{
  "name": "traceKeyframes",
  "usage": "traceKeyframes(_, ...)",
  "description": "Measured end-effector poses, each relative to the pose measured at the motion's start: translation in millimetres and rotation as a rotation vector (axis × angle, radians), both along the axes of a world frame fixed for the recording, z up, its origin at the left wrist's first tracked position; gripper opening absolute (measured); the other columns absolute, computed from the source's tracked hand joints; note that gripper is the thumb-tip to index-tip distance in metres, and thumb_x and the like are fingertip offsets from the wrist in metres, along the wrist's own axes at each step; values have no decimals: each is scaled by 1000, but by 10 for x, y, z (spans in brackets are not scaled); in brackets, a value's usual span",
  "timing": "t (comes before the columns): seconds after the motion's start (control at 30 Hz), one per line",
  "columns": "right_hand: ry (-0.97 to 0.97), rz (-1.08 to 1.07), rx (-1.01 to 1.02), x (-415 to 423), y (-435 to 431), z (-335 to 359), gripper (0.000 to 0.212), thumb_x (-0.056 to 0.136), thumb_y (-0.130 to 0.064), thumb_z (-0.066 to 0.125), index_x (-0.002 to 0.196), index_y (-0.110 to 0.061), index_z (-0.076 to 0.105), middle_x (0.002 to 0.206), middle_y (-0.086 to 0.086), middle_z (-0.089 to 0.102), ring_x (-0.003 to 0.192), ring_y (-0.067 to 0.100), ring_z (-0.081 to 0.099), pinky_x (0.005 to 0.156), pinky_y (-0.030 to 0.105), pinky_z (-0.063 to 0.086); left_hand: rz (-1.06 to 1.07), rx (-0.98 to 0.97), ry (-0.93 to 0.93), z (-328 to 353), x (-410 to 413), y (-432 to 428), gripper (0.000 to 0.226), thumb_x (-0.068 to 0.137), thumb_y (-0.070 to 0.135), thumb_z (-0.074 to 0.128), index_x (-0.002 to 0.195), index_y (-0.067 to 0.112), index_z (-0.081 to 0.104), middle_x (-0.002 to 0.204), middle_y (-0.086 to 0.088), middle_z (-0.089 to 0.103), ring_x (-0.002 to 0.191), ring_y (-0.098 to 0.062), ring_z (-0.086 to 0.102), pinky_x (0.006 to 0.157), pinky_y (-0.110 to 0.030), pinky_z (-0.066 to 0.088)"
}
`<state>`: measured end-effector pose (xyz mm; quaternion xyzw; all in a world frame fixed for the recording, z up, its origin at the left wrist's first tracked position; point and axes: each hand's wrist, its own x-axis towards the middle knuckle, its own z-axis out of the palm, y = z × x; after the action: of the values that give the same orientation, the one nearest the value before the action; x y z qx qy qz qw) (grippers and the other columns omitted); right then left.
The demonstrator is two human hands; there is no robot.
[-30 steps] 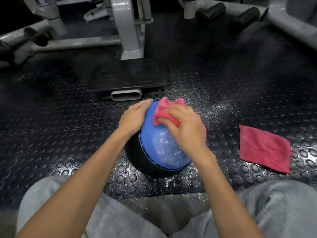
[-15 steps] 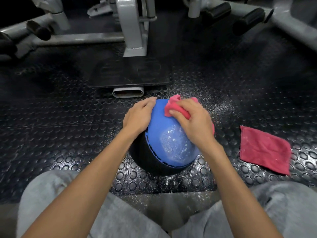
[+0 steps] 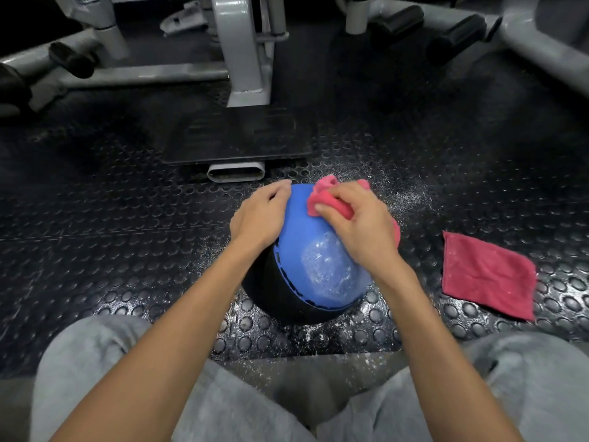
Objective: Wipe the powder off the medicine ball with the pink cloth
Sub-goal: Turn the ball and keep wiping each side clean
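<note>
A blue and black medicine ball (image 3: 306, 250) sits on the studded rubber floor between my knees. White powder (image 3: 328, 269) covers a patch on its near blue face. My right hand (image 3: 360, 228) grips a bunched pink cloth (image 3: 325, 199) and presses it on the ball's upper right. Part of the cloth is hidden under my palm. My left hand (image 3: 258, 218) rests on the ball's upper left side with its fingers laid over the curve, steadying it.
A second pink cloth (image 3: 487, 275) lies flat on the floor to the right. Spilled powder (image 3: 404, 196) dusts the floor behind and in front of the ball. A grey machine frame (image 3: 245, 59) with a black footplate (image 3: 236, 138) stands just beyond.
My right hand with the cloth has slid up from the middle of the ball toward its top, baring more of the powdered patch. My left hand keeps its place.
</note>
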<state>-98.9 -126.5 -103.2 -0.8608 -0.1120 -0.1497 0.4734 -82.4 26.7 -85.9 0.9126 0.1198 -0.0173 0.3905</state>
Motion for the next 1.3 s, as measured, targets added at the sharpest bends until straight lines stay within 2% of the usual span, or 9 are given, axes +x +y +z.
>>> traceKeyframes(0.07, -5, 60, 16, 45, -20, -23, 12, 82, -31, 66, 93, -28, 70, 101, -13, 63, 97, 10, 56, 87, 26, 39, -2, -52, -9, -36, -19, 77, 35, 95, 45, 35, 125, 45, 53, 137, 19, 49, 129, -13, 43, 105, -34, 30)
traceKeyframes(0.27, 460, -130, 614, 17, -317, -447, 14, 90, -29, 57, 99, -28, 68, 98, -8, 68, 93, 11, 63, 81, 30, 51, 28, -104, -2, -48, -2, 124, 36, 95, 47, 34, 125, 45, 54, 136, 19, 50, 129, -14, 42, 106, -38, 31)
traceKeyframes(0.37, 441, -269, 701, -85, -274, -466, 12, 91, -24, 56, 95, -24, 67, 90, -6, 66, 85, 11, 59, 70, 21, 49, 26, -70, 1, -15, 17, 66, 36, 94, 47, 34, 123, 47, 54, 136, 16, 52, 128, -18, 44, 105, -38, 32)
traceKeyframes(0.63, -270, -73, -255, -210, 351, -48, 23, 79, -47, 56, 90, -32, 69, 102, -16, 65, 100, 12, 53, 87, 34, 35, 13, -54, 21, 2, 52, 47, 40, 85, 50, 34, 117, 46, 59, 132, 7, 57, 124, -24, 48, 103, -38, 36)
traceKeyframes(0.77, -164, -103, 173, -283, 53, -205, 9, 82, -31, 62, 88, -34, 68, 106, -15, 65, 104, 4, 54, 94, 25, 38, 16, -51, 10, 23, 5, 10, 27, 93, 45, 37, 105, 46, 62, 131, 12, 57, 123, -22, 48, 95, -32, 33)
traceKeyframes(0.9, 224, -299, 651, -372, -212, -420, 14, 88, -16, 60, 97, -25, 67, 93, -10, 66, 85, -5, 57, 84, 26, 42, 20, -20, 16, 64, 13, -75, 31, 95, 43, 35, 114, 44, 59, 134, 12, 54, 125, -23, 45, 100, -36, 31)
traceKeyframes(1.0, 162, -329, 500, -334, -234, -325, 13, 85, -27, 63, 96, -29, 68, 92, -10, 67, 87, 5, 57, 82, 28, 41, 21, 33, 44, 106, 18, -152, 28, 95, 41, 35, 95, 41, 63, 128, 5, 59, 121, -27, 48, 97, -36, 31)
traceKeyframes(1.17, -418, 124, -388, -355, 324, -78, 21, 77, -43, 59, 87, -29, 70, 101, -11, 67, 101, 18, 57, 89, 41, 37, -32, -29, 49, 45, 54, -15, 24, 95, 41, 36, 96, 40, 60, 113, 4, 63, 111, -22, 53, 85, -31, 31)
traceKeyframes(1.3, -315, 221, -279, -36, -16, -54, 13, 81, -39, 59, 86, -36, 71, 105, -13, 66, 102, 12, 57, 90, 31, 39, -80, -100, 9, -57, 52, 166, 35, 97, 44, 38, 126, 36, 55, 138, 13, 50, 129, -13, 43, 105, -29, 29)
